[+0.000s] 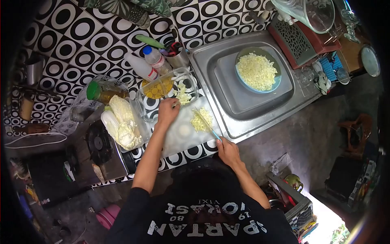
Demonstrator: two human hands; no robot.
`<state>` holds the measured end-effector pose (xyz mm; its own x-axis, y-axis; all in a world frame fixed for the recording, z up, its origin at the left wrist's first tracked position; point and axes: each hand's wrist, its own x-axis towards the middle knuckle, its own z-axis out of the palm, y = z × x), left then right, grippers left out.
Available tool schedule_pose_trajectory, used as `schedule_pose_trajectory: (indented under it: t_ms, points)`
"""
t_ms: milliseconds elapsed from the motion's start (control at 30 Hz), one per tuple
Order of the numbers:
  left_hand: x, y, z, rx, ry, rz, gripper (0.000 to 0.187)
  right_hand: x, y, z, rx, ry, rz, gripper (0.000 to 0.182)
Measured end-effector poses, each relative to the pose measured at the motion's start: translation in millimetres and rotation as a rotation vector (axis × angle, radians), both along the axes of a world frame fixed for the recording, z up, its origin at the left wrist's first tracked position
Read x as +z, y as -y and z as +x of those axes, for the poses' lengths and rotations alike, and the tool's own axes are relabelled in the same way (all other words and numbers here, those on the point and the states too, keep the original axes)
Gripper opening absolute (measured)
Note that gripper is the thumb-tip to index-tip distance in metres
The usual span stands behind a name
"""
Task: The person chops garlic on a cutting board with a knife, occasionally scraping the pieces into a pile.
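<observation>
A kitchen counter (81, 44) covered in a black-and-white circle pattern runs across the top of the view, seen from above, with a steel sink (211, 57) set into it on the right. In the sink stands a blue bowl (277, 81) filled with finely chopped pale cabbage. A white cutting board (178, 138) lies on the counter just beside the sink's near edge, and a small heap of chopped cabbage (201, 120) rests on it.

The person's right hand (228, 152) is closed around the handle of a knife (206, 124), whose thin blade slants up across the board and touches the heap. The left hand (168, 110) reaches forward to the far edge of the board, fingers curled at the rim of a clear glass dish (140, 106); whether it grips anything there cannot be told. The glass dish holds loose pale cabbage pieces (183, 94) and something yellow-orange on its left side.

To the left of the board, whole cabbage leaves (122, 120) lie piled on a tray next to a dark gas burner (97, 142). A green-capped bottle (103, 93) lies behind them, and two white plastic bottles (148, 63) stand near a metal cup of utensils (176, 55). A dish rack (294, 38) with a large clear bowl sits beyond the sink at upper right. The person's dark shirt with white lettering fills the bottom of the view.
</observation>
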<state>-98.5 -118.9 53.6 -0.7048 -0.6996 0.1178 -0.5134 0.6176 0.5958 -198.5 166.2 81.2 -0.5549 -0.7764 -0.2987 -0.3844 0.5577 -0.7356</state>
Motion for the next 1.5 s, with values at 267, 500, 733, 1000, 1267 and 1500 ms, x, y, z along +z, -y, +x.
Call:
schedule_pose_trajectory:
  t_ms: [267, 500, 733, 1000, 1267, 1500]
  points:
    - [8, 19, -29, -0.001, 0.430, 0.213, 0.013, -4, -7, -7, -0.062, 0.043, -0.040, 0.029]
    - [-8, 32, -6, -0.105, 0.163, 0.289, 0.011, -10, 1, -6, -0.049, 0.078, -0.003, 0.031]
    - [3, 28, 0, 0.083, -0.083, 0.421, 0.016, -5, 11, -11, 0.011, 0.111, 0.007, 0.032]
    - [33, -3, 38, 0.243, -0.356, 0.610, 0.017, -11, 6, 5, 0.068, 0.082, 0.018, 0.037]
    - [-3, -71, 93, -0.049, 0.020, 0.658, 0.022, 2, 2, 27, 0.126, 0.123, 0.018, 0.032]
    - [-23, -83, 98, -0.242, -0.008, 0.197, 0.021, -8, -4, 52, 0.129, 0.072, 0.070, 0.032]
